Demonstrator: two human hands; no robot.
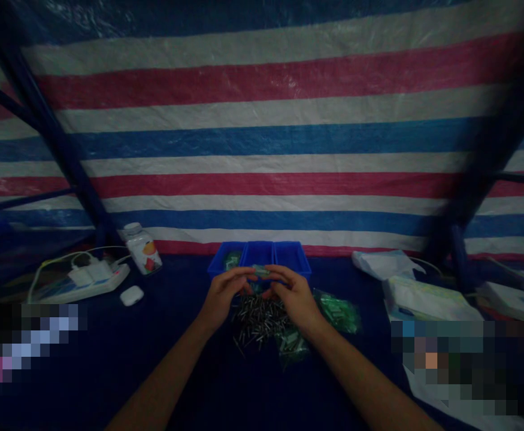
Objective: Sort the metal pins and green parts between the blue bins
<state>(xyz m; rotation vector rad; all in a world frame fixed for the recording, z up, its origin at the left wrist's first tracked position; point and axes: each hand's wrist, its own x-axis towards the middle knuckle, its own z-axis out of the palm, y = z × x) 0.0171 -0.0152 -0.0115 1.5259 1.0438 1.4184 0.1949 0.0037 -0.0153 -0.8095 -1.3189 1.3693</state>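
Observation:
My left hand [226,294] and my right hand [292,293] meet in front of me, fingertips closed on a small clear, greenish plastic bag [260,271] stretched between them. What the bag contains is too small to make out. Under the hands lies a loose pile of thin metal pins or screws [258,322] on the dark blue table. A greenish plastic bag [292,343] with pieces inside lies at the pile's right edge, near my right wrist. Farther right is a bag of green packets [340,312]. Just behind the hands stands a blue three-compartment bin [307,263], with small greenish bags [232,260] in its left compartment.
To the left are a white power strip [95,284] with plugged-in chargers, a white bottle [144,248] and a small white case [132,296]. On the right lie crumpled white plastic [385,263] and a tissue pack [430,299]. A striped tarp [262,137] hangs behind the table.

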